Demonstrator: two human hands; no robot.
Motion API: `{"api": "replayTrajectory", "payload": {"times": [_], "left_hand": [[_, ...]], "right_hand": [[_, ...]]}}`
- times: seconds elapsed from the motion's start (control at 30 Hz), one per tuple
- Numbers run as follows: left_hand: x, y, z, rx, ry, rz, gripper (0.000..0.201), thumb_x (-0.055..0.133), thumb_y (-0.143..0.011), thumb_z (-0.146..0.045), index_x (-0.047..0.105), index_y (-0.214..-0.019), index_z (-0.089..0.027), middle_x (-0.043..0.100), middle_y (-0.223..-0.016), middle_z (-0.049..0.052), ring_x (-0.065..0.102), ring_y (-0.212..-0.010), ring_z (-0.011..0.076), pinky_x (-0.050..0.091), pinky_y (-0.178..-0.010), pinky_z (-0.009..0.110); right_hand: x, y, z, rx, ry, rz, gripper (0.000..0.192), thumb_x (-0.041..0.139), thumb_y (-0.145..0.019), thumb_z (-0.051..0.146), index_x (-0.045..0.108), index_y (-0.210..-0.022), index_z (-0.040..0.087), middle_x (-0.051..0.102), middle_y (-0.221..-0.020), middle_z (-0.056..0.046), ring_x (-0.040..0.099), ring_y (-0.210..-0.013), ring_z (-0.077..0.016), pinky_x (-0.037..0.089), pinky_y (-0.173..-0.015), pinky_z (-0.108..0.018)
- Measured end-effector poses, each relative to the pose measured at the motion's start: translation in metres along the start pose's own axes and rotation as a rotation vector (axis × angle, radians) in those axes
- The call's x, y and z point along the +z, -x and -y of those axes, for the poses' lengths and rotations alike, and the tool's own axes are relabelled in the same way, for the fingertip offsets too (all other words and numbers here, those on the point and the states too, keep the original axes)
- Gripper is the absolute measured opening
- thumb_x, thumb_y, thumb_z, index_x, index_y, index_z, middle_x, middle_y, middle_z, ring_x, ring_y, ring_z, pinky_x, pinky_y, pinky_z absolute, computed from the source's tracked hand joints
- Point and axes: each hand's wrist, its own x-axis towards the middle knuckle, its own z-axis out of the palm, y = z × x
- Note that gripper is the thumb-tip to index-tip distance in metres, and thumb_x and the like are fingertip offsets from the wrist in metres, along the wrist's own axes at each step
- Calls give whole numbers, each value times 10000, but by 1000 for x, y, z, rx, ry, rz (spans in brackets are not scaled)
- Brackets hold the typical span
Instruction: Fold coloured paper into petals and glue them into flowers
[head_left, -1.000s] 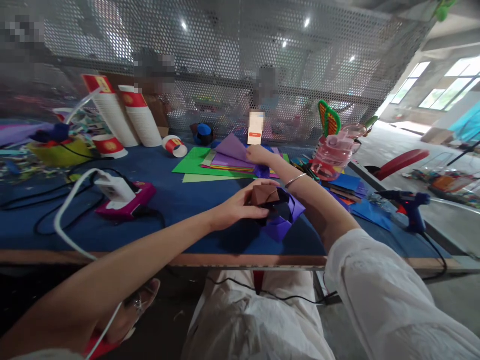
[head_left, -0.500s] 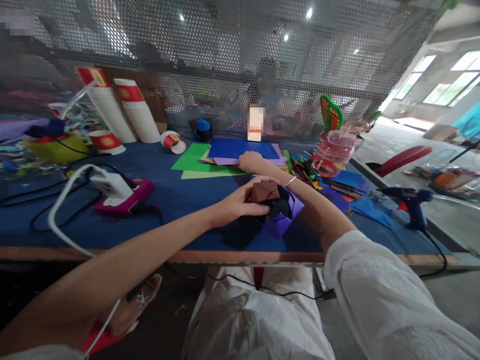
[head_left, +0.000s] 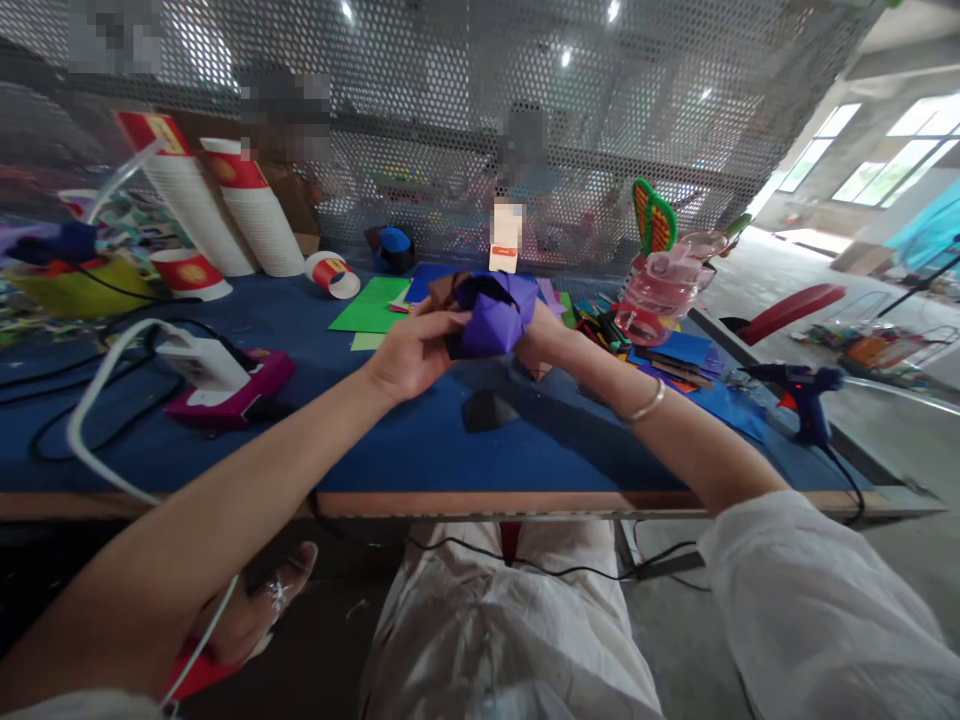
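My left hand (head_left: 414, 350) grips a folded-paper piece (head_left: 496, 318) of purple, black and brown paper from its left side, lifted above the table. On its right side my right hand (head_left: 543, 338) is closed against the purple paper; most of its fingertips are hidden behind it. Just under my right hand shows a small brown paper piece (head_left: 540, 371); whether it is held or lies on the table is unclear. A dark paper piece (head_left: 487, 411) lies on the blue table below the hands. Behind them are green sheets (head_left: 367, 305), partly covered.
At left are a magenta power strip (head_left: 232, 395) with a white plug and cable, stacked paper cups (head_left: 262, 220) and a tipped cup (head_left: 334, 275). At right stand a pink bottle (head_left: 649, 300), blue paper pieces (head_left: 682, 350) and a glue gun (head_left: 810, 400). A phone (head_left: 505, 235) leans behind.
My right hand has come back from the paper stack to the folded-paper piece. My left hand has raised that piece and moved it slightly left and away from me. Dark and brown paper pieces now show below.
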Motion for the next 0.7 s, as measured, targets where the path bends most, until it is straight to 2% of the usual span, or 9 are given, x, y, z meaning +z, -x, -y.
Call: {"api": "replayTrajectory", "payload": {"times": [0.07, 0.1, 0.17, 0.23, 0.3, 0.4, 0.47, 0.6, 0.7], "left_hand": [[-5, -6, -2, 13, 34, -41, 312, 675, -688, -187, 696, -999, -189, 726, -817, 50, 725, -975, 301, 602, -907, 525], [-8, -9, -3, 20, 47, -62, 294, 667, -692, -188, 689, -986, -197, 720, -802, 45, 729, -961, 298, 607, -893, 518], [-12, -13, -2, 34, 63, -98, 276, 680, -693, -201, 678, -969, -208, 713, -785, 30, 734, -938, 298, 612, -873, 509], [-14, -16, 1, 36, 68, -135, 294, 709, -665, -194, 672, -956, -209, 710, -782, 17, 730, -919, 291, 614, -860, 497], [-16, -18, 5, 38, 45, -162, 348, 741, -624, -171, 675, -963, -209, 726, -839, 13, 719, -924, 269, 611, -864, 461], [-20, -23, 12, 67, -27, -164, 491, 792, -550, -142, 674, -1018, -233, 744, -1018, 1, 696, -972, 224, 583, -897, 381], [-26, -26, 18, 119, -103, -133, 578, 798, -513, -141, 649, -1062, -244, 728, -1075, 4, 669, -1059, 224, 549, -932, 360], [-36, -31, 25, 192, -336, -81, 642, 790, -541, -226, 586, -1149, -245, 700, -1078, 37, 626, -1119, 276, 502, -987, 431], [-41, -31, 26, 218, -466, -50, 673, 788, -580, -264, 559, -1213, -243, 680, -1101, 40, 616, -1119, 290, 463, -1040, 462]], "right_hand": [[-8, 31, 11, -19, 52, 91, 182, 598, -968, 214, 736, -878, 136, 738, -952, -136, 677, -946, -254, 499, -933, -386], [-11, 46, 17, -60, 112, 185, 259, 552, -1016, 285, 729, -898, 139, 729, -955, -133, 670, -944, -241, 492, -913, -371], [-13, 72, 30, -80, 171, 282, 393, 498, -1051, 462, 725, -972, 151, 720, -1008, -135, 662, -976, -241, 480, -903, -372], [-11, 91, 39, -88, 235, 305, 507, 528, -1001, 606, 724, -1039, 140, 706, -1060, -161, 653, -1033, -281, 461, -964, -435], [-7, 100, 42, -105, 259, 308, 583, 604, -937, 657, 707, -1143, 121, 684, -1111, -181, 634, -1091, -315, 450, -996, -481], [-2, 104, 40, -99, 208, 302, 632, 717, -873, 621, 674, -1222, 96, 656, -1185, -194, 610, -1151, -331, 460, -1008, -491], [-1, 103, 38, -74, 150, 300, 632, 771, -845, 567, 656, -1232, 81, 660, -1213, -200, 612, -1169, -336, 467, -1016, -487], [-3, 105, 40, -38, 16, 268, 585, 809, -842, 382, 596, -1326, 131, 699, -1232, -164, 656, -1137, -311, 493, -981, -454], [-6, 107, 41, -34, -99, 145, 544, 822, -812, 323, 615, -1295, 181, 718, -1213, -127, 673, -1110, -286, 506, -960, -433]]}}
